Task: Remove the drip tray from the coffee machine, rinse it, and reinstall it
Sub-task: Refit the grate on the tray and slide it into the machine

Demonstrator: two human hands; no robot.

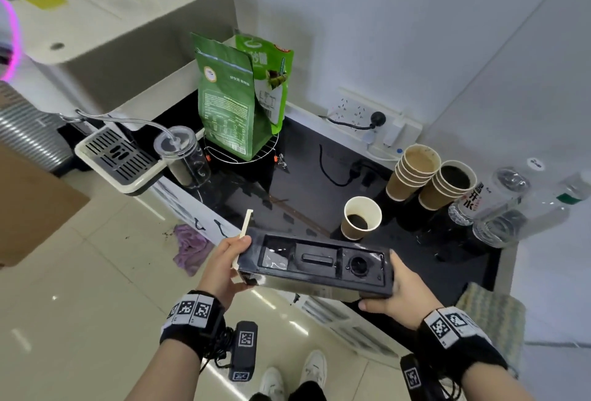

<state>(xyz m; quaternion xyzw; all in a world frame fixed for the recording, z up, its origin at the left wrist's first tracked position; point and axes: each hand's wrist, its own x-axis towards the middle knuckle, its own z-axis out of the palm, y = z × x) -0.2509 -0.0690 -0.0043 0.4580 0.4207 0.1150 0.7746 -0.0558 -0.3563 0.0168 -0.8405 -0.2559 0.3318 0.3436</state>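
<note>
I hold a long black drip tray (319, 264) with a cream front panel level over the counter's front edge. My left hand (224, 268) grips its cream end and my right hand (396, 292) grips the opposite end from below. Its open top shows several compartments, one with a round hole. The cream coffee machine (128, 32) stands at the upper left. A cream platform with a slotted grey grate (116, 157) sticks out at the machine's base.
A clear lidded cup (184, 157) with a tube stands beside the grate. Green bags (243, 93) sit on a wire rack. Paper cups (361, 218), stacked cups (428, 176) and plastic bottles (499, 195) crowd the black counter's right side. A purple cloth (192, 247) lies on the floor.
</note>
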